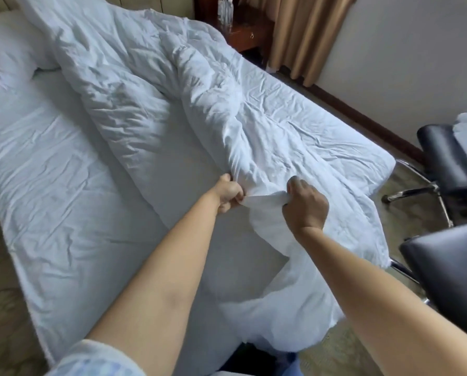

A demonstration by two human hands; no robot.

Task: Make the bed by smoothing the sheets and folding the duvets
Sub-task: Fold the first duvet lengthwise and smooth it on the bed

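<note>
A rumpled white duvet (145, 85) lies in a ridge along the bed (64, 185), over a creased white sheet (50, 164), with a pillow (4, 50) at the head. The left hand (228, 195) and right hand (305, 207) each grip the duvet's near edge, close together. Tan curtains (303, 36), a wooden nightstand (248, 33) with water bottles (225, 12), and black chairs (449, 164) stand around the bed.

Duvet (151, 104): white cloth, matt, heavily creased. Sheet (64, 185): white cloth, matt, lightly wrinkled. Chair (449, 164): dark upholstery w/ slight sheen; legs bright polished metal. Curtain (303, 36): tan cloth, matt, pleated. Nightstand (248, 31): reddish wood, semi-gloss.
</note>
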